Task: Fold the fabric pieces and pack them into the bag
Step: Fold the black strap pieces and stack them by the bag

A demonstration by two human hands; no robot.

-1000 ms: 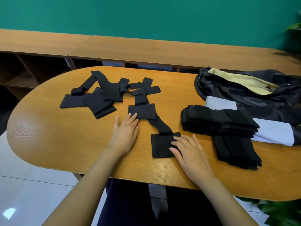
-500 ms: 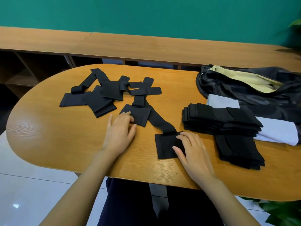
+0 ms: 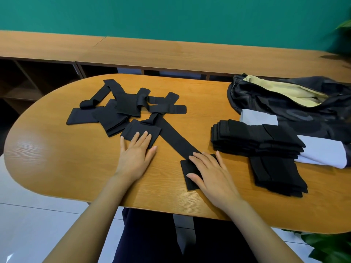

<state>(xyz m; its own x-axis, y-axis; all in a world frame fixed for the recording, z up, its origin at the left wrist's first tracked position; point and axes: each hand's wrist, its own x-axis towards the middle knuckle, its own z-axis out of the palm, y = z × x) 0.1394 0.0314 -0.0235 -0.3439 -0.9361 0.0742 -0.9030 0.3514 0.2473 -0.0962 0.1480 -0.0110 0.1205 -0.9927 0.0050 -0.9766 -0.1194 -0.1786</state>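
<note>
Oval wooden worktop (image 3: 57, 158), warm orange grain, glossy at its left end. Behind it we note a long low shelf unit (image 3: 171, 52) in similar wood, with dark open compartments underneath, set against a plain teal wall (image 3: 171, 19). White floor tiles (image 3: 38, 224) show below the near edge, and green plant leaves (image 3: 330, 247) at the lower right corner.

At the worktop's far right lies the bag (image 3: 303, 111), dark and patterned, its mouth open on a pale yellow lining. A pale grey cloth (image 3: 322, 154) lies against its near side. Overlapping that cloth is a folded stack (image 3: 256, 137) of black pieces, with a lower stack (image 3: 277, 173) touching its near edge. Left of centre is a loose heap of unfolded pieces (image 3: 123, 107), straps crossing.

Between heap and stacks we see one fabric piece (image 3: 178, 141) laid out diagonally: a long black strap with a square panel at each end. The left hand (image 3: 136, 154) lies flat on the far panel, fingers (image 3: 142, 137) straight and slightly spread. The right hand (image 3: 210, 171) presses flat on the near panel, fingers (image 3: 201, 158) straight and lightly fanned, thumb out to the side.
</note>
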